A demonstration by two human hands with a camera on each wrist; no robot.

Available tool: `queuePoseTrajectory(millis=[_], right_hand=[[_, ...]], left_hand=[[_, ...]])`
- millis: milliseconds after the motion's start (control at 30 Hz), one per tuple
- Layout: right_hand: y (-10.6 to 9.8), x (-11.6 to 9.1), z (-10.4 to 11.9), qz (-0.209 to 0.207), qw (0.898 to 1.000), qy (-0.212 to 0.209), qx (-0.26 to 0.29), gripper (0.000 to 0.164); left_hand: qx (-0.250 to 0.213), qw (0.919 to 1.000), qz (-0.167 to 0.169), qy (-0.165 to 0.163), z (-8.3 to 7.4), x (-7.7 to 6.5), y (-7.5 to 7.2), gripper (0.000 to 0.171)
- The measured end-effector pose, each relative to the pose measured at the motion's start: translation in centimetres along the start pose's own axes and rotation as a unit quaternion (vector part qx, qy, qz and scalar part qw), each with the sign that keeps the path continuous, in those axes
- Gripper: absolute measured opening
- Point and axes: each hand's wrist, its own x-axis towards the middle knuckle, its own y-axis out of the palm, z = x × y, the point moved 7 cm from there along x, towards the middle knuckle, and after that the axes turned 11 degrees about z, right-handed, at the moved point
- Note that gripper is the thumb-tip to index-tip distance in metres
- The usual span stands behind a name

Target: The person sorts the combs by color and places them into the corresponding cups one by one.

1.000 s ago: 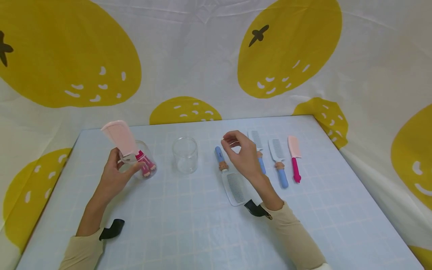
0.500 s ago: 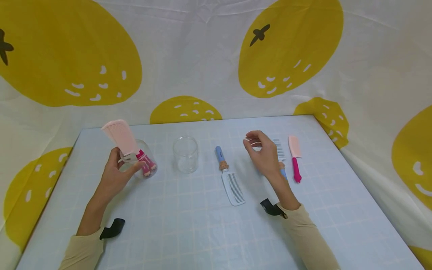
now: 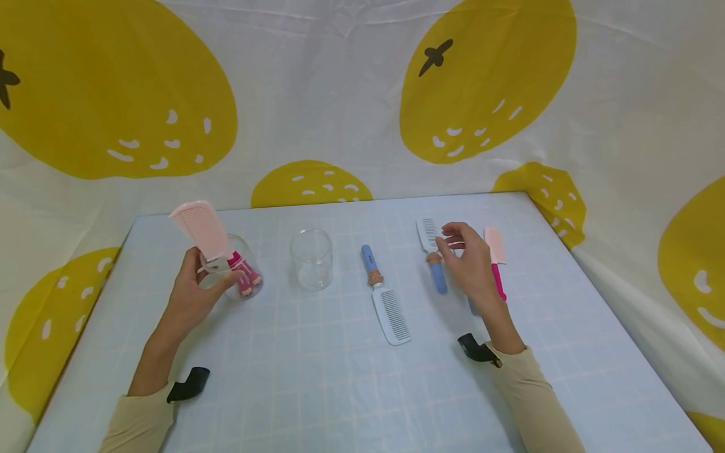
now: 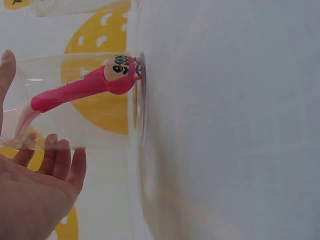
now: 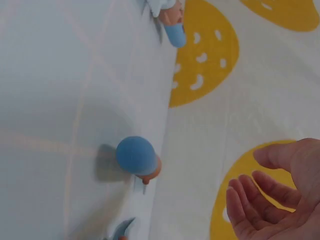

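Observation:
My left hand (image 3: 189, 299) grips the rim area of a clear glass cup (image 3: 254, 255) on the left of the table. Pink combs with magenta handles (image 4: 82, 90) stand inside it, handles down, and a pale pink comb head (image 3: 201, 226) sticks out over the rim. Over the right part of the table hovers my right hand (image 3: 471, 267), fingers loosely curled with nothing between them. Below it a light blue comb is mostly hidden; its blue handle end (image 3: 473, 307) shows. Just left of the hand lies another blue comb (image 3: 436, 277); a pink comb (image 3: 494, 245) lies right of it.
A second clear glass cup (image 3: 311, 261) stands near the middle. Right of it lies a blue comb (image 3: 392, 314), teeth end toward me. A light blue checked cloth (image 3: 317, 377) covers the table; a white curtain (image 3: 317, 94) with yellow fruit hangs behind.
My right hand has moved rightward across the blue combs, from beside the middle one to above the one near the pink comb. The left hand and its cup stay put.

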Motion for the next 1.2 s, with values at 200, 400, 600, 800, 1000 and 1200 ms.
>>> queuePoseTrajectory(millis=[200, 400, 600, 800, 1000, 1200], right_hand=[[-0.7, 0.0, -1.5, 0.012, 1.0, 0.016, -0.021, 0.031], [-1.3, -0.3, -3.4, 0.04, 0.997, 0.056, -0.04, 0.035], [-2.2, -0.7, -5.4, 0.06, 0.991, 0.106, -0.058, 0.039], [-3.1, -1.3, -8.1, 0.089, 0.975, 0.176, -0.101, 0.045], [-3.5, -1.7, -10.1, 0.106, 0.969, 0.194, -0.113, 0.05], [-3.3, -1.9, -11.3, 0.127, 0.959, 0.22, -0.127, 0.05]], left_hand=[[0.0, 1.0, -0.004, 0.0, 0.0, -0.1, 0.0, 0.087], [0.001, 1.0, -0.007, -0.002, 0.0, -0.3, 0.1, 0.088], [0.0, 1.0, -0.005, -0.002, -0.1, -0.2, 0.1, 0.087], [0.0, 1.0, -0.001, -0.002, -0.1, -0.2, 0.1, 0.089], [-0.003, 1.0, 0.001, -0.008, 0.0, -0.2, 0.2, 0.09], [-0.004, 1.0, 0.002, -0.004, 0.1, -0.1, 0.2, 0.09]])
